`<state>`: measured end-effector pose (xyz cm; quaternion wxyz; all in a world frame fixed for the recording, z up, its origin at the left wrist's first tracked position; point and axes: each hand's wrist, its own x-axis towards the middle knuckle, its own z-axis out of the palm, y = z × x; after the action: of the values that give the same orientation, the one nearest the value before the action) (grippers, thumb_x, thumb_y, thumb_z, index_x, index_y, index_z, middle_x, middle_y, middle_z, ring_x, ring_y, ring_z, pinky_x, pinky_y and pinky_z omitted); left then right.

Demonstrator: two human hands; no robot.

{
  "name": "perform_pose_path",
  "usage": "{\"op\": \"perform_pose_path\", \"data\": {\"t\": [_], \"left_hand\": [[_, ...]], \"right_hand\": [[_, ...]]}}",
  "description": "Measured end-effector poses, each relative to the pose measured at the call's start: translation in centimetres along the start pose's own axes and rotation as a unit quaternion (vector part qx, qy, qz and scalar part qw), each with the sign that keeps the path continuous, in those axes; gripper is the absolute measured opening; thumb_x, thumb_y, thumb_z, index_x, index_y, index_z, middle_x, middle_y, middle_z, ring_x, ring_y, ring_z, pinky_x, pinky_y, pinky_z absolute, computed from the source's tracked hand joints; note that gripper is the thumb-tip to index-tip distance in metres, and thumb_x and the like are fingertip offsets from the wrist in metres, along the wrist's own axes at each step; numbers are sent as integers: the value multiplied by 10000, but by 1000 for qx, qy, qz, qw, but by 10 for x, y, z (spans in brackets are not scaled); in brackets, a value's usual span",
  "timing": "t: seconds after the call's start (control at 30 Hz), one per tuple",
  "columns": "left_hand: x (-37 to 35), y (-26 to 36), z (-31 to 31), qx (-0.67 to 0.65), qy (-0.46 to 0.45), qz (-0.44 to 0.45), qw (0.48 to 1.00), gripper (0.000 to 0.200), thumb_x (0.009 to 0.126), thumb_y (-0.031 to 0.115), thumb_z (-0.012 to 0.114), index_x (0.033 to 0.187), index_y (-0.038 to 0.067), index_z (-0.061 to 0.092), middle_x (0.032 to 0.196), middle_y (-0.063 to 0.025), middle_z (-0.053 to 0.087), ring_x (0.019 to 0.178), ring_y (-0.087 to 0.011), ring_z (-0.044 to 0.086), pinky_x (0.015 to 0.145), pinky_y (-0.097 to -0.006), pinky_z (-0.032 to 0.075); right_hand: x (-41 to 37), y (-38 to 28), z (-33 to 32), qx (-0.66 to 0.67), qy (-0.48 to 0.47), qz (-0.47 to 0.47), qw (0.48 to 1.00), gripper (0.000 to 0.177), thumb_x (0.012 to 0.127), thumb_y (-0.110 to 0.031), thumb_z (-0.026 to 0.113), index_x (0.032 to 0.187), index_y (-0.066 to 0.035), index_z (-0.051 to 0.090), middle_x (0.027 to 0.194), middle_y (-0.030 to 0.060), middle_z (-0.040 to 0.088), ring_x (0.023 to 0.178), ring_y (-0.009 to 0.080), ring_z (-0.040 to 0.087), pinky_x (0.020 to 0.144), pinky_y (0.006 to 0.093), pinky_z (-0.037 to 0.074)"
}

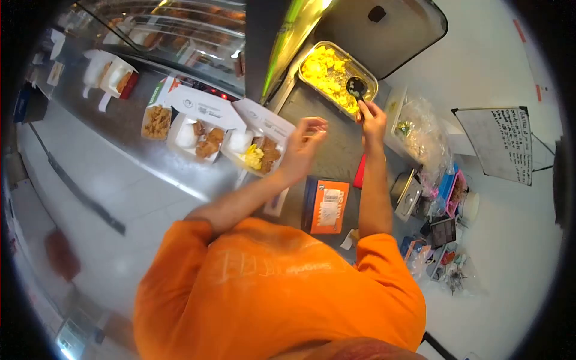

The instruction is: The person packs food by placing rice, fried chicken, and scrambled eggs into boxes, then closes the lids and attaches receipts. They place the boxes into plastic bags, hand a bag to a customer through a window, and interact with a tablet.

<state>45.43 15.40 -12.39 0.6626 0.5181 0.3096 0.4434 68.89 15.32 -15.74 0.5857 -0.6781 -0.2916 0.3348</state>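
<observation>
Head view: right hand [372, 118] closed on spoon [357, 87] in egg tray [370, 73]; left hand [305, 143] half-open, empty, above meal box [267, 123].

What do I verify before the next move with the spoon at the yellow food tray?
1. Grip: right hand holds spoon - ok.
2. Position: spoon bowl over tray of yellow food - ok.
3. Load on spoon - cannot tell.
4. Free hand: left hand open, nothing in it, by box - ok.
5. Access: box lid up - ok.
</observation>
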Motion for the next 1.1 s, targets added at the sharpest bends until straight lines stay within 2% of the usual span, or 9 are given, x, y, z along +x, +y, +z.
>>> {"op": "perform_pose_path", "data": {"t": [0.1,0.17,0.27,0.43,0.6,0.77,0.93,1.0,1.1], "left_hand": [[45,-35,62,-15,6,-25,1000,316,885,169,557,1161,24,510,1069,-81,567,984,-149,523,787,-249,430],[86,-82,84,-90,176,-227,953,399,883,190,549,1223,-1,462,1169,-116,528,1066,-173,493,867,-273,410],[141,-171,71,-91,280,-282,913,463,934,324,414,1258,-6,440,1230,-130,508,1147,-222,468,968,-314,365],[159,-180,75,-228,206,-375,874,698,893,652,225,1359,167,412,1336,-1,445,1225,-159,387,999,-412,277],[155,-168,83,-312,173,-332,873,803,779,783,233,1355,242,379,1414,31,369,1292,-175,329,993,-536,231],[152,-159,86,-317,229,-326,861,840,776,780,257,1423,243,273,1503,5,203,1370,-242,179,982,-658,203],[148,-148,86,-320,201,-327,866,876,757,791,280,1428,229,254,1522,4,142,1390,-272,143,951,-690,251],[148,-144,81,-333,151,-330,870,912,757,832,222,1471,273,114,1542,2,74,1411,-240,95,961,-712,192],[146,-141,76,-335,116,-325,877,920,758,830,218,1471,255,133,1537,-3,118,1410,-259,107,962,-727,162]], "right_hand": [[93,58,-18,-355,35,-129,925,156,804,-115,625,865,15,687,726,163,661,690,236,652,607,339,490],[126,82,-21,-491,14,-229,840,193,767,-112,594,880,13,688,801,234,646,768,376,644,700,419,508],[127,96,11,-448,-114,-160,872,193,742,-105,567,831,4,698,792,230,647,758,357,649,711,412,515],[101,64,34,-419,-182,-179,871,160,737,-104,577,805,-14,691,818,181,655,760,324,647,725,405,510],[127,79,4,-575,-327,-427,616,96,755,-144,560,725,-82,626,780,101,574,706,274,630,646,368,517],[149,72,-46,-642,-354,-372,569,152,766,-110,548,832,-105,685,856,44,614,795,252,643,653,373,523],[115,98,-89,-514,-365,-263,730,183,735,-67,633,907,-52,692,868,102,666,805,280,649,672,357,515],[97,104,-80,-382,-280,-202,857,174,731,-70,657,894,-31,703,827,164,673,765,281,663,684,332,513],[77,100,-53,-344,-182,-159,907,153,777,-106,656,887,-13,708,819,163,687,742,230,677,684,316,511]]}}
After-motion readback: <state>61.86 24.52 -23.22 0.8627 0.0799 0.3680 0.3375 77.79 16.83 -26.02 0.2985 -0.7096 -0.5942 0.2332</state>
